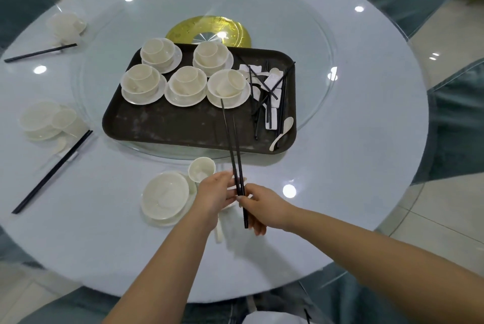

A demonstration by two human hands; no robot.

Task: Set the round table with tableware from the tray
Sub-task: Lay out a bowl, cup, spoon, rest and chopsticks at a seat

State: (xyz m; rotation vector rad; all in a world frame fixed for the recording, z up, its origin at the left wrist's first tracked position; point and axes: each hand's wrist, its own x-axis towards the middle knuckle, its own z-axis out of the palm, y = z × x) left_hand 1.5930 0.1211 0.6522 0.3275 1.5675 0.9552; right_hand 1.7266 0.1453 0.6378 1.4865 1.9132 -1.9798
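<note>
Two bare hands meet over the near edge of the round, glass-topped pale worktop (353, 166), both holding one pair of long black chopsticks (235, 156). The left hand (216, 196) comes in from the lower left, its fingers curled round the sticks near their lower third. The right hand (258, 207) comes in from the lower right, its grip closed on the sticks just below the left one, with the blunt ends poking out beneath its fingers. The sticks point away from the person, their thin tips reaching over the near edge of the dark brown rectangular plastic tray (162, 122).

That tray sits on the clear glass turntable (314, 43) at the centre of the worktop and carries five sets of white cups in bowls on saucers (187, 86) along its far side, with a heap of loose black chopsticks, white rests and white spoons (269, 93) at its right end.

Just left of the hands, near the front edge, a white bowl on a plate (165, 196) stands beside a small white cup (201, 168); a white spoon (219, 229) lies partly hidden under the left wrist. Two more laid places (48, 120) lie along the left edge, each with black chopsticks.
</note>
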